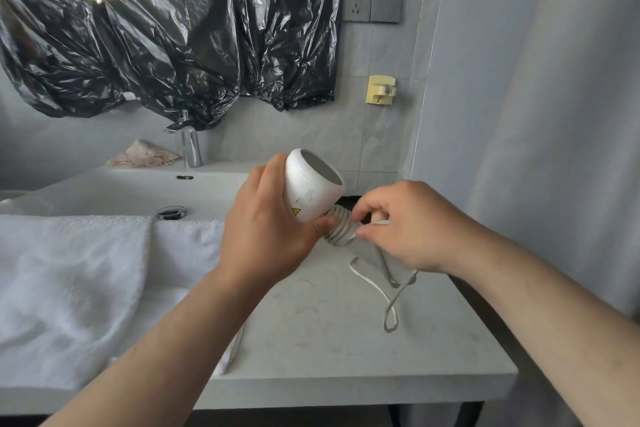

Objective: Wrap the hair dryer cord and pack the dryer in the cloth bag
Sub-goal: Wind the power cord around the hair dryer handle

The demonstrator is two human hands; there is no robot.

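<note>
The white hair dryer (309, 184) is held above the counter, its round open end facing up and right. My left hand (266, 229) grips its body from the left. Several turns of the white cord (341, 226) are coiled around the handle below the body. My right hand (401, 225) pinches the cord at the end of the coil. The loose rest of the cord (391, 302) lies in loops on the grey countertop (329, 333) below my right hand. No cloth bag is visible; its whereabouts cannot be told.
A white towel (69, 288) drapes over the front of the white sink (138, 187) at left. A chrome tap (190, 146) stands behind it. Black plastic (166, 28) covers the mirror. A wall socket (356, 3) and a yellow holder (379, 89) are on the tiles. A wall (519, 114) stands at right.
</note>
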